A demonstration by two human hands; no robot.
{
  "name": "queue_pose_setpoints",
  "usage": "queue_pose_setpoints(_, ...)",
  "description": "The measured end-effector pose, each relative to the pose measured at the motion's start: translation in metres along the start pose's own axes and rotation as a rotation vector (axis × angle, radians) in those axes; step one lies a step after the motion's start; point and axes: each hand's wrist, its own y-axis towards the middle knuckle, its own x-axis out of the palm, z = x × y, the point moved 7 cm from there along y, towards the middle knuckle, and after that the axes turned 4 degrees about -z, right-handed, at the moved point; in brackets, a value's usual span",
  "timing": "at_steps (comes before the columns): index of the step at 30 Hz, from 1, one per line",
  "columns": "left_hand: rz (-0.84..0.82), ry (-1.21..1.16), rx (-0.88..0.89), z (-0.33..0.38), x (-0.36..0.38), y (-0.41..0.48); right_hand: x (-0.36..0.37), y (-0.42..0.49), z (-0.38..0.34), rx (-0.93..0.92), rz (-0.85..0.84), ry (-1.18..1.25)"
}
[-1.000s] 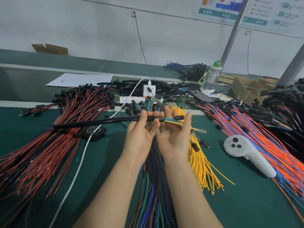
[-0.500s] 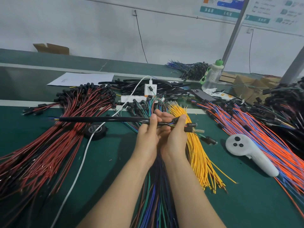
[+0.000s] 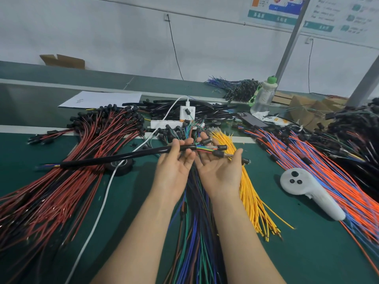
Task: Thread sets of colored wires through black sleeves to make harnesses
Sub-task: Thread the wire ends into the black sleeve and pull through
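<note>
Left hand (image 3: 174, 169) grips sleeve (image 3: 114, 157) at its right mouth; the sleeve's axis runs leftward. Wires (image 3: 205, 149) exit there across my right hand (image 3: 220, 171), which is palm up, fingers relaxed. Right hand is nearer for feeding, I judge.

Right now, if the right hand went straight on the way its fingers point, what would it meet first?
Probably the black-capped ends of the loose wires just beyond the right hand, before the power strip. The hand looks raised off the table, so it might pass above them.
</note>
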Motion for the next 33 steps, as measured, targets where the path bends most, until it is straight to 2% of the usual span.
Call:
queue_pose_setpoints(7, -0.048, 0.129, -0.003, -0.008, 0.003, -0.001, -0.003, 0.002, 0.004, 0.035, 0.033, -0.085)
queue_pose_setpoints(12, -0.090, 0.128, -0.036, -0.013, 0.006, -0.005, -0.003, 0.003, 0.003, 0.050, 0.019, -0.017)
queue_pose_setpoints(19, -0.023, 0.031, -0.052, -0.014, 0.006, -0.005, 0.003, 0.004, 0.004, 0.041, -0.047, -0.095)
queue_pose_setpoints(33, -0.039, 0.165, -0.084, -0.020, 0.006, -0.007, -0.005, 0.004, 0.006, 0.087, 0.016, -0.264)
